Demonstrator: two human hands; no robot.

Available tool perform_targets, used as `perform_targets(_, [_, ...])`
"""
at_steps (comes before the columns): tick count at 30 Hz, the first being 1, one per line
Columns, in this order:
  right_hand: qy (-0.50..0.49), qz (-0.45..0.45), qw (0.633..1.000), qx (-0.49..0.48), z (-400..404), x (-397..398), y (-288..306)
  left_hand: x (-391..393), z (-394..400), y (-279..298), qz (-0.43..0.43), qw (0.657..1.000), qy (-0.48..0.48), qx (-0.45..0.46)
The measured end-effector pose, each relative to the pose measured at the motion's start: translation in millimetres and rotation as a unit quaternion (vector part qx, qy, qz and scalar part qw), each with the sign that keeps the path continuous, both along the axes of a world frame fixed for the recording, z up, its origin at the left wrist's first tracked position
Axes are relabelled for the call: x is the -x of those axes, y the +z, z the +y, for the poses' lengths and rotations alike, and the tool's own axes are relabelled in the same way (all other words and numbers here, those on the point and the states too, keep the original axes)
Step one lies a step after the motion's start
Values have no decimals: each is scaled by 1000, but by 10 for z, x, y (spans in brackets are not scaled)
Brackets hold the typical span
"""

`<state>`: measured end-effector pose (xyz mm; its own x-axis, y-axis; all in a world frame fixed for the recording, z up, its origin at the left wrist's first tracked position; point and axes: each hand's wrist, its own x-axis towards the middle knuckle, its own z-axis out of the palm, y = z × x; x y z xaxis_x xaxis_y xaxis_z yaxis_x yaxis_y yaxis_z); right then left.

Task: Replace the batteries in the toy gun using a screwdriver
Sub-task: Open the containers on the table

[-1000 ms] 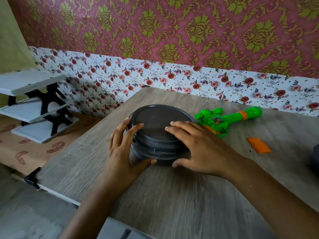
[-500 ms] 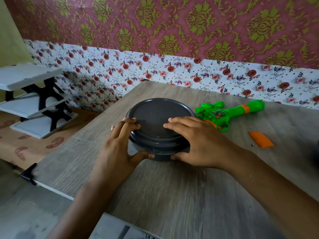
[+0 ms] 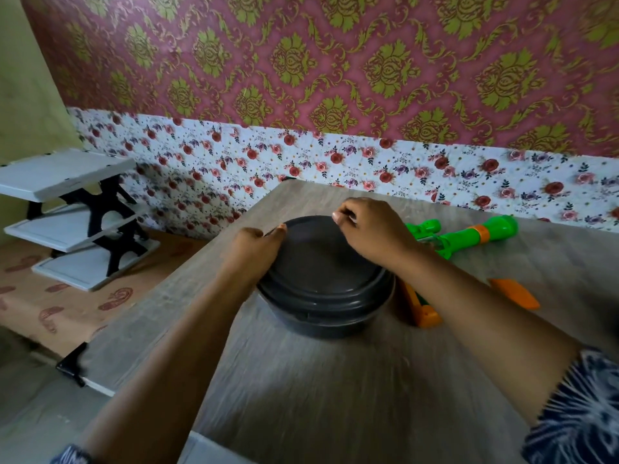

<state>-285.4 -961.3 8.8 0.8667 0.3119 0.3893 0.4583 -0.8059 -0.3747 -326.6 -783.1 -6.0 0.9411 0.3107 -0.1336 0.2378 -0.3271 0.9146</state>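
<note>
Right now both hands are working on the dark round container, which sits on the bench with its lid on. The left hand wraps the container's left rim, thumb tip pressed at the lid's edge, so its grip is clamped on the container. The right hand reaches over the far rim with fingers curled and pinched together at the lid's far edge; whether it has truly caught the lip I cannot tell.

The toy gun, green with an orange band, lies just beyond and to the right of the container, partly hidden by the right forearm. An orange part lies close against the container's right side, and an orange cover piece lies further right of it, loose on the bench. No screwdriver or batteries show; they may be inside the container, though that is a guess.

The step in hand looks like prising the lid off. To do it well, hold the base steady with the left hand and press down rather than squeeze, peel the lip up at one spot with the right fingertips, then walk around the rim. Lift gently so the contents do not jump out, and keep the container from sliding into the gun.
</note>
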Motion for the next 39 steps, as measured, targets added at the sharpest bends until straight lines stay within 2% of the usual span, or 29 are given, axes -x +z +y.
perform_targets(3, [-27, 31, 999, 16, 41, -138, -44, -31, -46, 12, 43, 998, 19, 38])
perform_targets(10, [-103, 172, 979, 43, 91, -317, -123, 6, -36, -44, 1, 993, 24, 112])
perform_targets(16, [-106, 147, 980, 86, 90, -367, -149, -52, -10, -147, -4, 983, 35, 178])
perform_targets(21, [-86, 197, 971, 107, 82, -494, -123, -89, 6, -162, 3, 980, 31, 199])
perform_targets(24, [-81, 217, 969, 87, 45, -556, -140, -94, -3, -159, 4, 975, 36, 221])
perform_targets(30, [-51, 269, 962, -21, -69, -689, -223, -107, 8, -169, 36, 962, 40, 269])
perform_targets(35, [-51, 278, 959, -23, -42, -663, -209, -93, 0, -187, 37, 958, 51, 279])
perform_targets(39, [-24, 384, 923, -24, 48, -614, -81, -48, 19, -219, 13, 954, 35, 298])
